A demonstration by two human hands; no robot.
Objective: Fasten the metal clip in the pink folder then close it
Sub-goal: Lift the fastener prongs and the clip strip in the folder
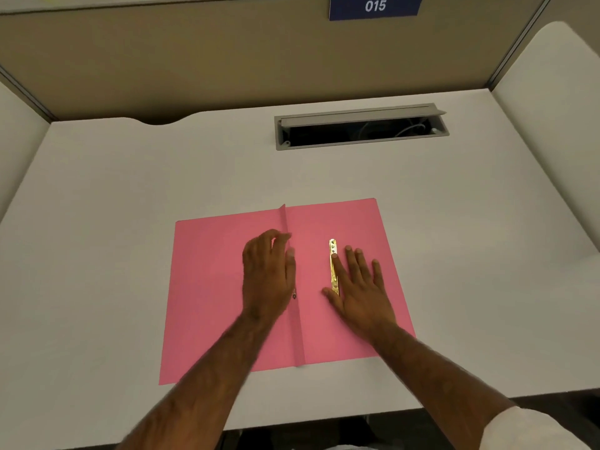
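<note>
Lying open flat on the white desk (454, 222), the pink folder (211, 287) is waiting to be closed. Right hand (360, 287), fingers spread, is pressing beside the metal clip (333, 267); left hand (268, 274), fingers loosely curled, is resting at the spine. Fastening looks underway.

The counter (130, 177) lies bare all around the open pink folder (211, 287), with free passage left, right and behind. Only the cable hatch (360, 126) (lid raised) and the partition walls (194, 60) hem it in.
</note>
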